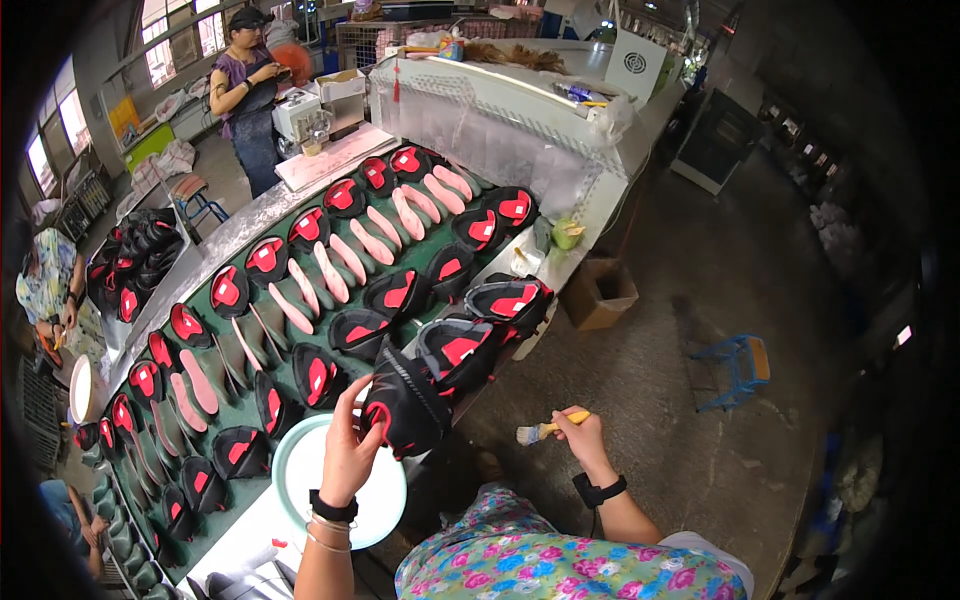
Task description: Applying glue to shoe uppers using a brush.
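Note:
My left hand grips the edge of a black shoe upper with red lining, tilted above the table's near edge. My right hand, off to the right over the floor, is closed round the yellow handle of a paintbrush; its bristles point left, apart from the upper. Beneath my left wrist stands a round basin with a pale green rim and a white inside. Right behind the held upper, another black and red shoe upper rests at the table edge.
The long green worktable carries rows of black and red uppers and pink insoles. A cardboard box and a blue stool stand on the floor to the right. One co-worker stands beyond the table; others are at the left.

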A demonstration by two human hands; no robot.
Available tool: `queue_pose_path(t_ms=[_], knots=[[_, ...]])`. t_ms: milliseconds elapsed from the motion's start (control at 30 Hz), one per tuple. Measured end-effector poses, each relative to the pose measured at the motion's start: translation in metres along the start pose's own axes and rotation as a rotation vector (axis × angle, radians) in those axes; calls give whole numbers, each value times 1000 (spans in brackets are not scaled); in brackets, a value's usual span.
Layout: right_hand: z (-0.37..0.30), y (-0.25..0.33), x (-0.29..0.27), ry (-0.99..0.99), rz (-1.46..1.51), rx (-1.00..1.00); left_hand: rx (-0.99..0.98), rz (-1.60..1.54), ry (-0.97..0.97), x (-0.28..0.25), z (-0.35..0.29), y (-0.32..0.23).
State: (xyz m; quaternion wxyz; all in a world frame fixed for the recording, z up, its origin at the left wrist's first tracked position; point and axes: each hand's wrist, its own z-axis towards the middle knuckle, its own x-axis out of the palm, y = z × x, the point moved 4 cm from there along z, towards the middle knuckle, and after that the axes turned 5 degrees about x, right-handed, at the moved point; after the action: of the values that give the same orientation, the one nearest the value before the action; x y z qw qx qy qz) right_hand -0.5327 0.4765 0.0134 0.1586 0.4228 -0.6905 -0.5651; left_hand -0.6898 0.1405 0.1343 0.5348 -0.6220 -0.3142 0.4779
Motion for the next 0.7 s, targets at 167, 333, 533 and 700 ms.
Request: queue_pose_path(t_ms=[167,333,533,700], knots=[[71,-33,-53,10,-2,93,407,590,-25,94,102,-27],[120,-38,-109,-43,64,126,446,893,114,177,189,-18],[143,-39,-149,-162,15,216,369,1138,194,233,249,24],[148,-56,-155,-170,15,288,264,1174,304,248,256,39]])
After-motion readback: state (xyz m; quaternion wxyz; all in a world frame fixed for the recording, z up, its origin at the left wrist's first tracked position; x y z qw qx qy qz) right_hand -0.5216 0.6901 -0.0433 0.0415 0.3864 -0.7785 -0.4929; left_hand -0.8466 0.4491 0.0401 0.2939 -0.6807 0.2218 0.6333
